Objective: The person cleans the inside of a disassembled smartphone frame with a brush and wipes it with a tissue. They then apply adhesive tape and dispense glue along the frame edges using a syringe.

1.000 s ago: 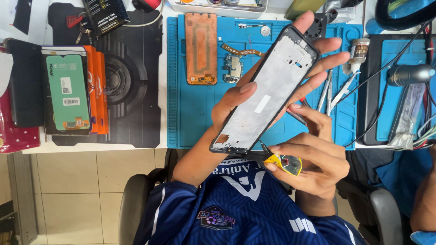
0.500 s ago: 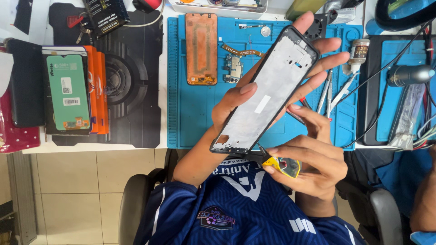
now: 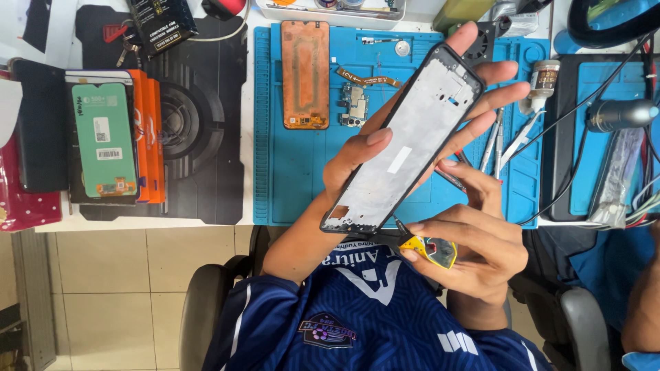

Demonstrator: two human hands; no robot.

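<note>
Over on the left there's a green phone screen (image 3: 104,141) lying on an orange box (image 3: 149,134), then an orange back cover (image 3: 305,74) on the blue mat (image 3: 275,172) on the tabletop. Mid-frame, one hand (image 3: 385,148) grips the phone frame (image 3: 405,141), held up tilted over the mat: black rim, pale grey inside, a small white sticker, and a dark cutout at its near end. Just right, the other hand (image 3: 474,247) is closed around a yellow pry tool (image 3: 430,249), its dark tip touching the frame's near edge.

I count one phone frame (image 3: 405,141), one orange back cover (image 3: 305,74), one green phone (image 3: 104,139), one circuit board (image 3: 355,110), two blue mats (image 3: 289,172).
</note>
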